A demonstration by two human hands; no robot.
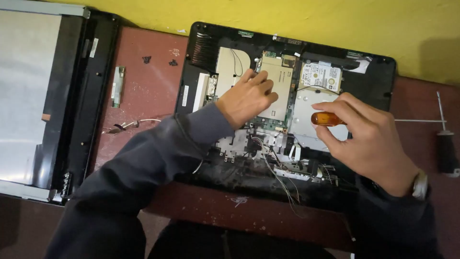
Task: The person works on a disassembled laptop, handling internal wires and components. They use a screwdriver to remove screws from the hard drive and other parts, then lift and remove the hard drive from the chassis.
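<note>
Chassis [206, 43] is lying open at centre. Board [280, 79] is being pressed flat by left hand [247, 98], fingers together. Screwdriver [327, 119] is being pinched by right hand [364, 136] at 3 o'clock. Risk: tip slipping, loose wires [278, 170] at 6 o'clock being snagged or board being gouged.

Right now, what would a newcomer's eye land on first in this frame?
First, the opened laptop base in the middle of the reddish table, its circuit board and loose wires exposed. The left hand rests on the board, while the right hand grips an orange-handled screwdriver over the silver drive bay. At far left lies the detached screen panel; a second screwdriver sits at the right edge.
</note>
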